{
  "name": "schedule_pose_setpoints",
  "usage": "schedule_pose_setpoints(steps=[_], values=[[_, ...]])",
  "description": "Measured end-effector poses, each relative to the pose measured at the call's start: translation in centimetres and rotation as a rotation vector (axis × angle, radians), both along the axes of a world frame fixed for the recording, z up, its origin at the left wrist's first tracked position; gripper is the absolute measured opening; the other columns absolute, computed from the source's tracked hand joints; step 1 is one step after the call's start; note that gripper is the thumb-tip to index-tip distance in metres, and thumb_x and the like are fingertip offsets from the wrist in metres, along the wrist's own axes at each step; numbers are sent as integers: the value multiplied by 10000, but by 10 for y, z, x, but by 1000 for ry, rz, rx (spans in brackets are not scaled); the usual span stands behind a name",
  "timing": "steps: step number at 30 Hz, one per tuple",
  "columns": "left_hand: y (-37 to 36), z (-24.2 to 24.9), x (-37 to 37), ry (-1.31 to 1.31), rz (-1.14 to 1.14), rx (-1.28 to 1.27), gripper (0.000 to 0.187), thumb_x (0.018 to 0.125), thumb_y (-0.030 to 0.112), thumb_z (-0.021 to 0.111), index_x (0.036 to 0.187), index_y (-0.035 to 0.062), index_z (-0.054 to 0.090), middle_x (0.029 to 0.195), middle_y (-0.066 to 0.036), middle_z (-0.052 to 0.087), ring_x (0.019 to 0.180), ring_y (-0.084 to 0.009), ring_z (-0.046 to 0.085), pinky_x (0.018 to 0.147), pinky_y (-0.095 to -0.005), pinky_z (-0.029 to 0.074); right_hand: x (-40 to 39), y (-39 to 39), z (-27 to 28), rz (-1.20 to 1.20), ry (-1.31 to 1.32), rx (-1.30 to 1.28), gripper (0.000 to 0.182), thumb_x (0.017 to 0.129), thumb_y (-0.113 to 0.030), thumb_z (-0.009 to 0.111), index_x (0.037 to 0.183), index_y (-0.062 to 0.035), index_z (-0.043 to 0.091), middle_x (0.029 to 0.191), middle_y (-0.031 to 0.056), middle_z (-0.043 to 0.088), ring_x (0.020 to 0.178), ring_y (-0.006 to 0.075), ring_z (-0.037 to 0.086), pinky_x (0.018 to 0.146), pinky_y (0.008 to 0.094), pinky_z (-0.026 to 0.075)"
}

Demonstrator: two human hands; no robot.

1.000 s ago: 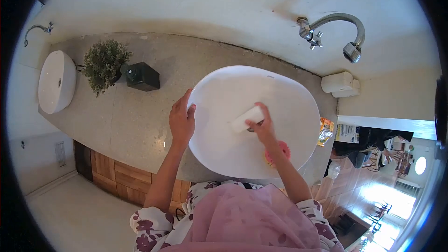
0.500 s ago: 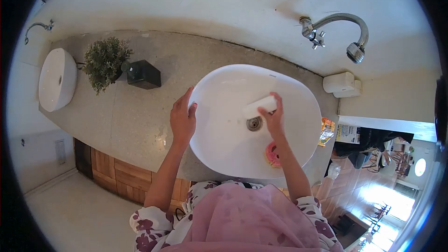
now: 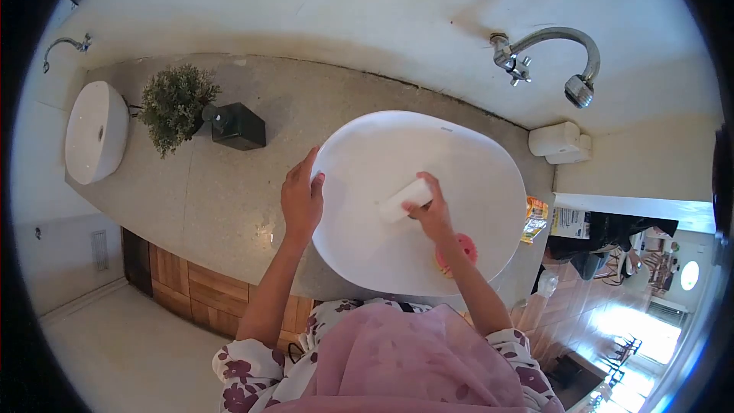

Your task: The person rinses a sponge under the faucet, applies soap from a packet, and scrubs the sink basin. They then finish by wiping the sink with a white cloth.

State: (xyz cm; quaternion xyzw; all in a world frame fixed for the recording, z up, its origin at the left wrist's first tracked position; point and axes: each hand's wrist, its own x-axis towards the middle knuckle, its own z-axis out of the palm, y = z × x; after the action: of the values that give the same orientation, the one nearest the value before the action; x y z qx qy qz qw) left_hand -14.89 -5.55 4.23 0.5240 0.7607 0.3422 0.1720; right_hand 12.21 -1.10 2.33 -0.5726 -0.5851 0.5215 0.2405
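Sponge [image 3: 405, 199] orientation: the white rectangular block lies inside the white basin [image 3: 489, 160], long axis running diagonally from lower left to upper right, its free end pointing toward the left wall of the bowl. Nearest the camera, a pink garment with floral sleeves fills the bottom of the view and hides the elbows. Right hand [image 3: 433, 213] has its fingers curled closed over the sponge's right end, pressing it onto the basin floor; the block projects up and left out of the grip. Drain opening is almost fully covered by this hand (only a dark sliver shows). A pink round object [image 3: 456, 251] lies partly behind the right wrist, its shape hard to make out. Left hand [image 3: 302, 200] rests flat and open on the basin's left rim, holding nothing. Farther back on the stone counter [image 3: 229, 191] stand a dark dispenser [image 3: 237, 126] and a small potted plant [image 3: 172, 103]; a wall tap [image 3: 547, 50] hangs beyond the basin
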Motion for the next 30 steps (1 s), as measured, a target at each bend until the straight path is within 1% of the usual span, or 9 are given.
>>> schedule_pose_setpoints(steps=[7,10,14,15,19,22,26,28,30], values=[[0,10,2,-31,21,-30,519,862,54,616,1351,180,495,1183,-146,618,1111,-313,566,917,-414,466,4,26,6,-182,137,117,665,771,-126,765,1338,-165,420,1110,131,604,899,214,628,796,332,512],[1,4,1,6,4,-9,517,863,51,617,1349,178,497,1180,-147,618,1107,-315,567,920,-414,463,-10,-1,15,73,-109,154,619,779,-103,754,1309,-151,436,1056,120,616,879,216,637,758,332,528],[1,6,1,-21,0,6,516,863,54,617,1350,177,496,1176,-148,619,1105,-315,569,921,-416,462,-4,30,19,-134,-10,41,628,766,-116,765,1306,-130,444,1036,128,623,893,215,629,781,327,520],[0,8,1,-11,2,-7,517,862,53,618,1350,175,496,1178,-148,619,1105,-316,570,920,-419,463,-2,35,13,-160,124,138,649,759,-102,756,1322,-139,435,1015,119,625,873,201,622,766,318,513],[1,4,1,-21,7,-29,523,860,50,619,1353,169,492,1185,-151,616,1108,-317,567,922,-420,461,-15,3,11,46,-107,128,670,740,-103,762,1323,-171,438,994,100,623,794,181,616,697,314,504],[1,3,0,-10,-4,-11,523,862,50,616,1356,164,489,1196,-151,612,1115,-319,563,929,-422,457,-13,11,15,-26,-16,-5,653,747,-91,757,1316,-169,446,996,100,627,797,172,620,701,317,508],[-1,7,1,-13,0,-21,527,862,51,616,1359,168,487,1198,-142,611,1116,-321,561,927,-421,457,-4,34,19,-161,24,236,622,781,-89,737,1319,-173,437,978,98,639,812,170,630,712,322,516],[1,8,1,-18,4,-21,526,861,51,616,1358,168,487,1198,-140,611,1115,-320,562,926,-420,457,-3,17,9,-127,-5,133,628,778,-114,754,1317,-161,435,1054,119,626,841,193,633,718,316,519],[1,6,1,-13,-4,-17,520,863,50,613,1355,167,490,1196,-137,613,1113,-319,563,927,-417,456,-16,-3,21,109,-103,230,624,776,-128,763,1309,-158,440,1098,140,615,861,216,639,711,311,523]])
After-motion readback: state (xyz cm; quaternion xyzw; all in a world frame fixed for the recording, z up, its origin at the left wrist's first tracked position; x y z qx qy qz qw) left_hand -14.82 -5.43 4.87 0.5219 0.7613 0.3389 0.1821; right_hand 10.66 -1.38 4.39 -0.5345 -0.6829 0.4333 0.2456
